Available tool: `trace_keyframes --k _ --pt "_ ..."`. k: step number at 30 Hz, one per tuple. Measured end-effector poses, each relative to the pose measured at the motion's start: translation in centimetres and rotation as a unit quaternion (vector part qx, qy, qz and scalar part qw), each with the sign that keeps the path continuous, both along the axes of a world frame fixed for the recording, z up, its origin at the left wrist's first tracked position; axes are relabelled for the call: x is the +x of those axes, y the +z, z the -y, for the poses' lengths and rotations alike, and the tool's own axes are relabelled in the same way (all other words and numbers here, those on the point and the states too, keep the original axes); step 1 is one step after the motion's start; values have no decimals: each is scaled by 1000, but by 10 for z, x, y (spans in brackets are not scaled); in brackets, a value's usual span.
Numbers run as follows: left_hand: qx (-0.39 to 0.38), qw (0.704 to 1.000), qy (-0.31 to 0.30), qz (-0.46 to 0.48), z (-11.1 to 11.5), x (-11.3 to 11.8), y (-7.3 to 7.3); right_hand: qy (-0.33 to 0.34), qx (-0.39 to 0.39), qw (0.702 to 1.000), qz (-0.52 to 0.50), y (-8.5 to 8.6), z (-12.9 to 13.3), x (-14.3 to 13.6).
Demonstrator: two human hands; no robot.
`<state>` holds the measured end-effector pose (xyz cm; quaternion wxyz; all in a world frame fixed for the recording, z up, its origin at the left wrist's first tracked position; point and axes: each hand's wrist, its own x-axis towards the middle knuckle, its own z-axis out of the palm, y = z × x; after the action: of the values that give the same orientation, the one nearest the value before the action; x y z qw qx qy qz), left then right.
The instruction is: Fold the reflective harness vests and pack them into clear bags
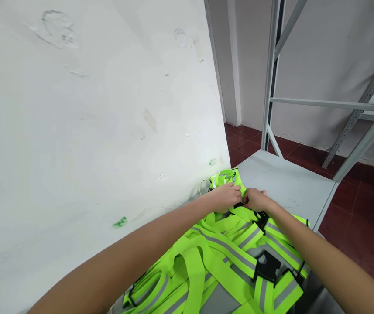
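Observation:
My left hand (pixel 226 197) and my right hand (pixel 256 199) are close together over the far end of a heap of neon yellow-green reflective straps (pixel 228 250). Both hands have curled fingers. Between them is a small black piece, with a bright strap (pixel 239 179) rising behind it. My left fingers close on this strap, and my right fingertips pinch at the black piece's edge. My fingers partly hide it. Nearer to me, a black plastic buckle (pixel 267 266) lies on the straps, which carry grey reflective stripes. Another black buckle (pixel 261 220) sits below my right hand.
A scuffed white wall (pixel 108 109) rises along the left side. The straps rest on a grey tabletop (pixel 291 179) that reaches to the right rear. Metal frame posts (pixel 270 78) and a slanting brace (pixel 366 131) stand beyond it. Dark red floor tiles (pixel 353 218) lie to the right.

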<state>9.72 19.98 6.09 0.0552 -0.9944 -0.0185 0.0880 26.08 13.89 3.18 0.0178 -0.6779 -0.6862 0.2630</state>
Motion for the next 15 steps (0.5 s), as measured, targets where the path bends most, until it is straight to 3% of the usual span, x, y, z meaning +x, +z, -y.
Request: trace_keyframes --k 15 --pt "22 1000 -7 11 1 -2 -5 -7 7 999 -48 0 5 5"
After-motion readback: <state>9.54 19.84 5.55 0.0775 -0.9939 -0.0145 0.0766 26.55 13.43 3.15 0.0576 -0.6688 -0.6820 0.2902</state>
